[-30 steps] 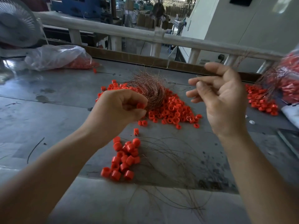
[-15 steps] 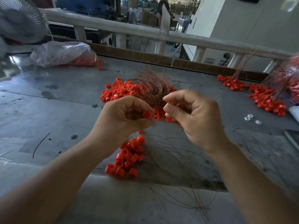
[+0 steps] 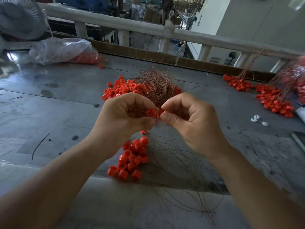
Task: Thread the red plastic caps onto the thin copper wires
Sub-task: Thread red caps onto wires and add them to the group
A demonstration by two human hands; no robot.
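My left hand [image 3: 123, 118] pinches a red plastic cap [image 3: 151, 112] between thumb and fingers, above the table's middle. My right hand [image 3: 189, 120] is curled just to its right, thumb and forefinger pinched together beside the cap; a thin wire there is too fine to make out. Behind the hands lies a tangled bundle of copper wire [image 3: 156, 85] on a big pile of loose red caps [image 3: 118, 90]. Below the hands a bunch of threaded caps [image 3: 132, 160] rests on the table with thin wires [image 3: 181, 171] trailing toward me.
The work surface is a grey metal table [image 3: 49, 113]. A clear plastic bag of red caps [image 3: 62, 50] lies at the back left near a fan [image 3: 19, 17]. More red caps [image 3: 272, 98] and wired bundles sit at the right edge. Small white pieces [image 3: 257, 119] lie nearby.
My right hand came down from up at the right and closed in against the cap in my left hand. My left hand kept the cap and rose slightly.
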